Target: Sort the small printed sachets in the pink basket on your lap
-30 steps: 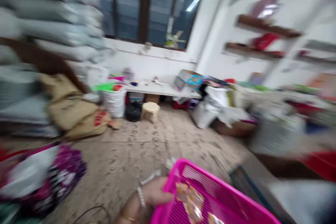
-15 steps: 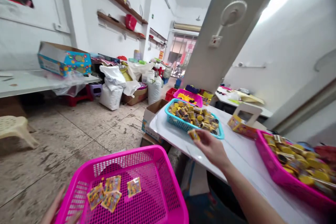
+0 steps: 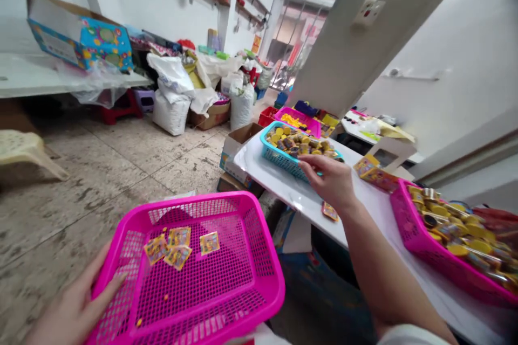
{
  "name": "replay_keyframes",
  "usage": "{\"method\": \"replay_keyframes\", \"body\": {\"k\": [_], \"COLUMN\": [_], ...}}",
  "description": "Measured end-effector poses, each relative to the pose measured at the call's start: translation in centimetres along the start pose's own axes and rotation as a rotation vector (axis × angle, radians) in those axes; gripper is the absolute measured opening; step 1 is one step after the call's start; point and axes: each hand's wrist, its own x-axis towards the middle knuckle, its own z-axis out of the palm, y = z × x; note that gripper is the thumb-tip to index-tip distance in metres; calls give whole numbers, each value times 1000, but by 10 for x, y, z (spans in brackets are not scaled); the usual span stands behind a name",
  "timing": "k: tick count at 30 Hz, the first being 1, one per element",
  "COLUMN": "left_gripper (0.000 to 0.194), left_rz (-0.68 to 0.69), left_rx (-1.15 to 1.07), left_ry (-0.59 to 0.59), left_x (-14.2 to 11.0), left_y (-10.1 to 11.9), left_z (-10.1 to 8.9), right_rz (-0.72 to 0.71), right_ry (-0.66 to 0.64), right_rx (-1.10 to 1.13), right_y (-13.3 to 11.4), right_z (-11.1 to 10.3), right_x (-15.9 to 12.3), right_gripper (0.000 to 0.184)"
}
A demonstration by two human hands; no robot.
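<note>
My left hand [image 3: 83, 299] grips the left rim of a pink plastic basket [image 3: 265, 259], with the thumb inside the wall. Several small yellow printed packets [image 3: 178, 256] lie on its mesh floor, along with a few tiny orange bits. Over the near edge of a turquoise basket [image 3: 279, 159] filled with small gold-lidded containers [image 3: 305, 145], my right hand [image 3: 329, 178] is closed, thumb and fingers drawn together. Whatever it may hold is hidden. One more packet [image 3: 329, 211] rests on the white table [image 3: 279, 186] beneath my right wrist.
To the right stands another pink basket [image 3: 418, 256] heaped with gold-lidded containers. A cut-out display box [image 3: 378, 172] is behind it. Farther back is a pink tray [image 3: 311, 125] of yellow pieces. Cardboard boxes [image 3: 237, 148] stand left of the table; white sacks [image 3: 172, 108] are on the floor.
The view has tilted down. My right hand, which held a packet out before, now reaches over the turquoise basket's edge. A packet shows on the table under my wrist. More of my left hand shows.
</note>
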Motion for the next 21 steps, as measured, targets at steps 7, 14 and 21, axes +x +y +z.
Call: {"method": "replay_keyframes", "body": {"k": [7,14,21], "left_gripper": [70,52,43], "left_rz": [88,436,326], "left_rx": [-9,77,-81], "left_ry": [-127,279,305], "left_x": [-9,-25,-33], "left_y": [38,79,60], "left_z": [-13,8,-2], "right_rz": [45,-420,-629], "right_ry": [-402,-741,-964], "right_rx": [278,463,360], "right_y": [-38,-128,-177], "right_z": [42,128,166], "right_x": [-78,-64,-77], "right_gripper": [19,18,38]}}
